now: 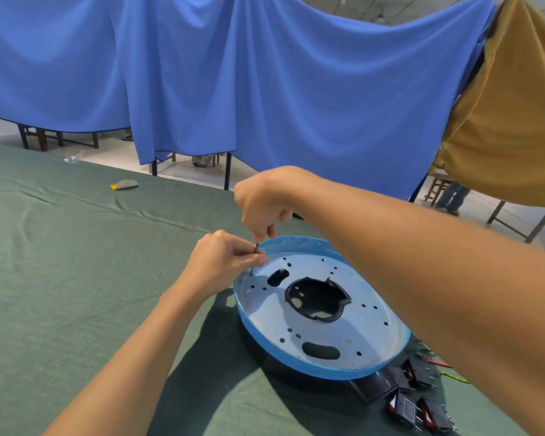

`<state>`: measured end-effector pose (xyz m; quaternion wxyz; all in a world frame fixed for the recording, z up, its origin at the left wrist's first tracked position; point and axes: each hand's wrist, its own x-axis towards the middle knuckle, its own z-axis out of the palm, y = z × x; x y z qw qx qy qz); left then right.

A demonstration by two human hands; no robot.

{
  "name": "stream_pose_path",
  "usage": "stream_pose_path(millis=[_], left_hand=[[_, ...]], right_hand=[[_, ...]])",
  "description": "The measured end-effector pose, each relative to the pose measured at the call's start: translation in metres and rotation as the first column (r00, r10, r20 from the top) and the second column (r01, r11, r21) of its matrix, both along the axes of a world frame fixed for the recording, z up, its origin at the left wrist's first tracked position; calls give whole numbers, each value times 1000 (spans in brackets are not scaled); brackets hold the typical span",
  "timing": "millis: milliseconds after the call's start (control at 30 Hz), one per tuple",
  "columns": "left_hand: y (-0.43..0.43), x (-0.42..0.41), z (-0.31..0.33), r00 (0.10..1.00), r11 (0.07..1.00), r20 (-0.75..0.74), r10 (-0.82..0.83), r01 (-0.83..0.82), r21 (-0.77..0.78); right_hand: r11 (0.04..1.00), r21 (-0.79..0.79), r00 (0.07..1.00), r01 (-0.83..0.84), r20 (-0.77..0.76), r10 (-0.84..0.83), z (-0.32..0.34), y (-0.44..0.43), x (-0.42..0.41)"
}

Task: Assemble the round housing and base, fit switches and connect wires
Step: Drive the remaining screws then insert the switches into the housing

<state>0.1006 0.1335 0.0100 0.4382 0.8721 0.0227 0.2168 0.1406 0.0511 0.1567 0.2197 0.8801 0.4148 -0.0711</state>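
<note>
On the green cloth table (76, 247) lies the round base (343, 338) (blue-rimmed); the right hand (261, 202) grips a screwdriver (256, 254) upright at its far-left edge; the left hand (224, 262) pinches the shaft; black switches (416, 398) lie just beside it.

1. The right arm enters from the lower right and reaches across toward the left, with the forearm bare and the wrist bent downward.
2. The right hand (261, 199) is the higher one. Its back faces up and its fingers curl down round the top of a screwdriver (257, 247).
3. The left arm comes up from the lower left corner, forearm bare and almost straight.
4. The left hand (224, 259) sits just below the right hand. Its thumb and fingertips pinch the thin shaft of the screwdriver.
</note>
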Motion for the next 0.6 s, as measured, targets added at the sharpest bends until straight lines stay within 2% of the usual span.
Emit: stream_pose_path(millis=[133, 267, 367, 433, 500, 600], left_hand=[[1, 1, -1, 1000, 1000, -1, -8, 8, -1], [1, 2, -1, 1000, 1000, 5, -1, 1, 10], [2, 2, -1, 1000, 1000, 16, -3, 2, 11], [3, 3, -2, 1000, 1000, 11, -13, 13, 3], [3, 3, -3, 1000, 1000, 14, -23, 23, -6], [3, 2, -2, 1000, 1000, 13, -13, 13, 11]], right_hand=[[988, -7, 986, 151, -68, -151, 2, 5, 0], [944, 33, 930, 327, -189, -315, 4, -1, 8], [926, 58, 907, 373, -235, -350, 3, -6, 8], [945, 69, 933, 321, -192, -303, 2, -7, 4], [982, 42, 981, 184, -77, -180, 1, -9, 0], [1000, 11, 999, 4, 39, -4, 0, -16, -3]])
